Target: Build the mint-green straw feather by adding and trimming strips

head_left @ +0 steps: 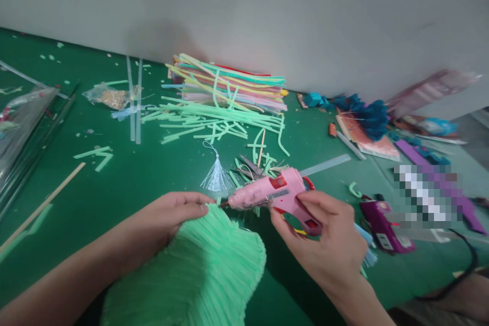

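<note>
My right hand (324, 229) is closed around the handle of a pink glue gun (263, 191), which points left. A clear glue stick (326, 164) juts out of its back end. The nozzle reaches the upper edge of a mint-green piece made of pipe cleaners (206, 260) laid in ribbed rows. My left hand (179, 214) pinches that edge just left of the nozzle. Whether the nozzle touches the piece I cannot tell. A pale blue tassel (217, 173) lies just beyond my left fingertips. Behind the glue gun are scissors (250, 165), partly covered.
A pile of coloured pipe cleaners (233, 86) lies against the wall, with loose green ones (214, 114) before it. Two glue sticks (135, 102) and a bag of beads (107, 96) are left of it. At right are blue feathery pieces (372, 117) and a purple device (384, 226).
</note>
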The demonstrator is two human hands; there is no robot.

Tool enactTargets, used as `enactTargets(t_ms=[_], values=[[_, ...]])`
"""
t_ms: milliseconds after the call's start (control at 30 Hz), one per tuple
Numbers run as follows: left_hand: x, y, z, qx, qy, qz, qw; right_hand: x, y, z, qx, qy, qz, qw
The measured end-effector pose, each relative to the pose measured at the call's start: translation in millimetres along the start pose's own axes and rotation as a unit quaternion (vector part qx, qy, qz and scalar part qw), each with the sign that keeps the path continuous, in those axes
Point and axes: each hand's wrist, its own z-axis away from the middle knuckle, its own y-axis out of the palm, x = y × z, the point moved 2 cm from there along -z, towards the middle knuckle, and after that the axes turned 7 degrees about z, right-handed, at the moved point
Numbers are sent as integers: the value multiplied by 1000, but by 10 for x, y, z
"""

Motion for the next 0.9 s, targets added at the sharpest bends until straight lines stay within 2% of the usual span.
enactTargets(t_ms=[200,433,900], values=[[-4,-10,-9,-9,1,4,1000,-10,6,25,3,3,10,1000],[-7,-3,-13,-18,-5,-2,1000,12,-9,17,-30,-20,37,999],[-1,-27,-40,-8,-3,0,1000,18,12,37,-7,12,5,1000]])
